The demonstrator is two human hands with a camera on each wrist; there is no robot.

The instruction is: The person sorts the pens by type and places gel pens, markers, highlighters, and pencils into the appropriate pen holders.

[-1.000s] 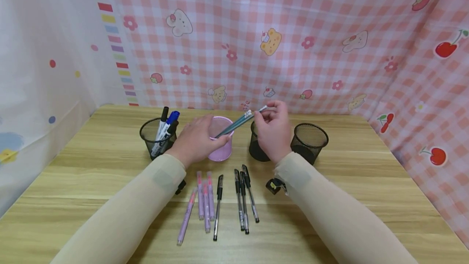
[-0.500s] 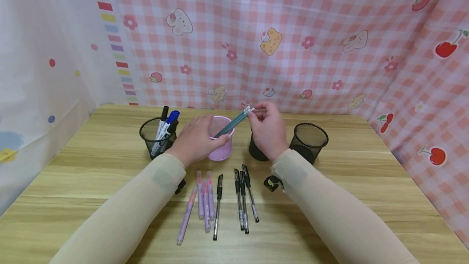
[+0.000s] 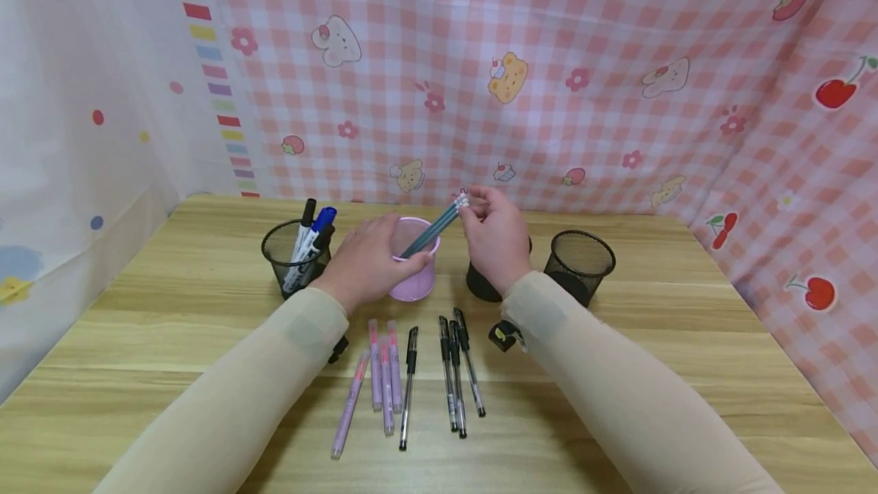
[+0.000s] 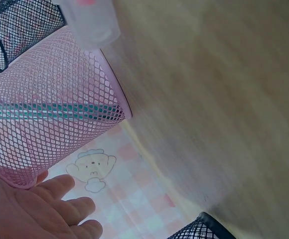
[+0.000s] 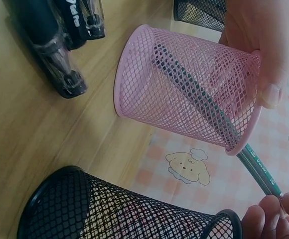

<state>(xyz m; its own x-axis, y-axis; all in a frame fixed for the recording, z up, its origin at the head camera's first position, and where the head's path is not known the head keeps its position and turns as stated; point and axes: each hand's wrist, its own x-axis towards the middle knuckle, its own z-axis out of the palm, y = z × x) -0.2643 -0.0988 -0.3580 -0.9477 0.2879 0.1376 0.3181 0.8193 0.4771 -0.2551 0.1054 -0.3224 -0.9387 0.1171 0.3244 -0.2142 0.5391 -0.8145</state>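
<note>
My left hand (image 3: 363, 261) grips the rim of a pink mesh pen cup (image 3: 414, 282), thumb at the near side and fingers behind. Several green pencils (image 3: 434, 235) lean to the right in that cup, white eraser ends up. My right hand (image 3: 498, 238) pinches the pencils near those ends, above and right of the rim. Through the mesh in the right wrist view, the pencils (image 5: 197, 94) slant down to the cup's base. A black mesh cup (image 3: 483, 284) stands partly hidden behind my right hand.
Another black mesh cup (image 3: 581, 261) stands at the right. At the left, a black mesh cup (image 3: 277, 269) holds several markers (image 3: 312, 238). Purple highlighters (image 3: 386, 387) and black-capped gel pens (image 3: 453, 376) lie in front of the cups. A checked curtain (image 3: 439, 82) hangs behind the table.
My right hand has moved left to the pencil tops. The pencil ends, spread apart earlier, are now bunched together and lean slightly steeper. My left hand has stayed on the pink cup.
</note>
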